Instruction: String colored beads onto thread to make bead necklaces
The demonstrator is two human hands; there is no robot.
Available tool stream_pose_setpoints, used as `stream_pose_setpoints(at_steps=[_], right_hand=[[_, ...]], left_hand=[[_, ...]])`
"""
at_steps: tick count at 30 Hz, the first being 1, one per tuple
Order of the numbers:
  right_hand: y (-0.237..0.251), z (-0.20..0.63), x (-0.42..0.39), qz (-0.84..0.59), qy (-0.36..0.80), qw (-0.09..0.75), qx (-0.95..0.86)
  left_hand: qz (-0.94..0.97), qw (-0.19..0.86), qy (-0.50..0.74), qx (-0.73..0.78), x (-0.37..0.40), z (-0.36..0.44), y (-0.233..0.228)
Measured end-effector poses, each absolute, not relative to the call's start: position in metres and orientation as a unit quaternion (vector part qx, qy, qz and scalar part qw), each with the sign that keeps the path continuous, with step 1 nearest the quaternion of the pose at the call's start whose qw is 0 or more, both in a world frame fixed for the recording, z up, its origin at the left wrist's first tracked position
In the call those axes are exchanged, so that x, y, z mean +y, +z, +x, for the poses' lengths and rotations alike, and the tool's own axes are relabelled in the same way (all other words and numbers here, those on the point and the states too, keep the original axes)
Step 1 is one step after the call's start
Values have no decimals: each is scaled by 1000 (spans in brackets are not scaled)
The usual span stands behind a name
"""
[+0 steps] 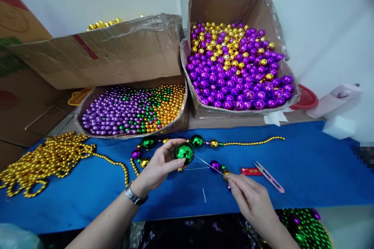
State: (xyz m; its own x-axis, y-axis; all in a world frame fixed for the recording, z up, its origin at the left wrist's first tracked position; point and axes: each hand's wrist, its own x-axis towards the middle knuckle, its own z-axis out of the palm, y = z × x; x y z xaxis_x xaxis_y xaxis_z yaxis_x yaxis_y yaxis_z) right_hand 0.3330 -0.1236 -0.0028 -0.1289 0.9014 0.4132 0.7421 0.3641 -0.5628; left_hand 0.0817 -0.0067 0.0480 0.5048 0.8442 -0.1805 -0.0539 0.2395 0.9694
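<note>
My left hand [159, 165] pinches a large shiny green ball bead [184, 152] above the blue table cover [306, 171]. A thin needle [208, 163] runs from that bead down to my right hand [251, 200], whose fingertips grip its lower end beside small purple, green and gold beads [217, 166]. A partly strung strand of green, purple and gold beads [201, 141] curves behind my left hand and trails right as a thin gold chain [254, 142]. A watch sits on my left wrist.
Pink thread snips [270, 178] and a red tag [250, 171] lie right of my hands. A gold bead chain pile [43, 159] lies at left. Behind stand a shallow box of small beads [131, 111] and a tall box of large purple and gold balls [236, 66]. Green beads [306, 227] sit below right.
</note>
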Motion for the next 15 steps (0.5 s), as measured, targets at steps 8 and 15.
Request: stream_pose_setpoints(at_steps=[8, 15], right_hand=[[-4, 328, -121, -570, 31, 298, -765], [-6, 319, -119, -558, 138, 343, -743]], left_hand=[[679, 552, 274, 399, -8, 86, 58], [668, 576, 276, 382, -16, 98, 51]])
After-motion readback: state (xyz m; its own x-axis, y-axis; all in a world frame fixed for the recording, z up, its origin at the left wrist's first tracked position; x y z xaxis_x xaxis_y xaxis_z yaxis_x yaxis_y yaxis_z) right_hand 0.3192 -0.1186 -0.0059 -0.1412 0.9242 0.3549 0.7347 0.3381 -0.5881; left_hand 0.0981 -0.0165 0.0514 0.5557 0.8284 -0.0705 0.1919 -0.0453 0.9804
